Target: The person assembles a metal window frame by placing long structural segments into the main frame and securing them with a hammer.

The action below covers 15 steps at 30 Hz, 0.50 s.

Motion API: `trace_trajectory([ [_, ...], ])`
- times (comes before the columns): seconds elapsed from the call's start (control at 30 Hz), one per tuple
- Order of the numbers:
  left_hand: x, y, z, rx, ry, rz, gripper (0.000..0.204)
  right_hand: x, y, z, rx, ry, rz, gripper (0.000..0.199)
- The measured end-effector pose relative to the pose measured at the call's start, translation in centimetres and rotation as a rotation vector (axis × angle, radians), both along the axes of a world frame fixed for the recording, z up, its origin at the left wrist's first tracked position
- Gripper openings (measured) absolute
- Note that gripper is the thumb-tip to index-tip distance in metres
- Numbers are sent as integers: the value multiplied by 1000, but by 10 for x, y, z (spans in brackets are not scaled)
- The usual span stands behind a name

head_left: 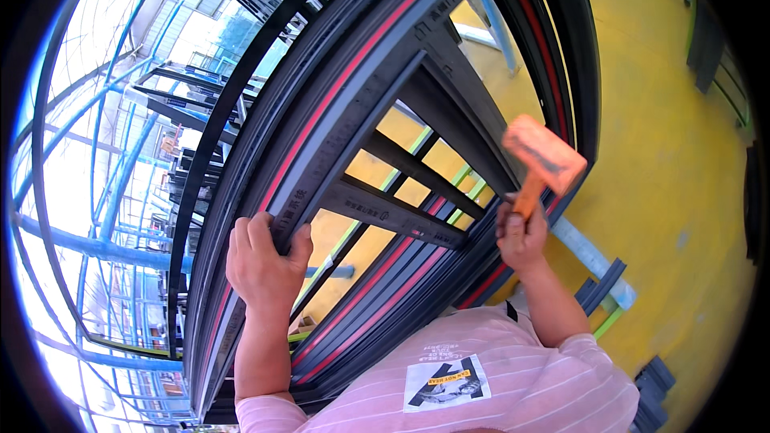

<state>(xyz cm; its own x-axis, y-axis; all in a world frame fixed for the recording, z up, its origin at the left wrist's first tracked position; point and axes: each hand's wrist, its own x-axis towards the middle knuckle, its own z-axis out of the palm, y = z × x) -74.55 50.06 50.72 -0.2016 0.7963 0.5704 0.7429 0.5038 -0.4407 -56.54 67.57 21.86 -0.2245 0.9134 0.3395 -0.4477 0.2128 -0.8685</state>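
My left hand (266, 261) is wrapped over the edge of a dark grey window frame (330, 162), its thumb on the inner side. My right hand (521, 236) grips the handle of an orange mallet (545, 152), its head raised over the frame's right side. The frame has red strips along its profiles and dark crossbars; one crossbar (393, 212) runs between my two hands. Yellow floor shows through its openings. The mallet head looks slightly blurred, and I cannot tell whether it touches the frame.
Blue metal racking (104, 248) stands on the left with more dark frames behind it. A blue support bar (597, 261) sticks out at the lower right, near short dark profile pieces (601, 287). More dark profiles (654, 397) lie on the yellow floor (666, 152).
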Motion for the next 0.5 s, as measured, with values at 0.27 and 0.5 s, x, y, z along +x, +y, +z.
trace_trajectory([
  [0.27, -9, 15, 0, -5, 9, -47, 42, 2, 26, 26, 633, -366, 184, 41],
  [0.5, -4, -5, -8, 18, 104, 4, 46, 78, -55, -180, -140, -1130, 456, 42],
])
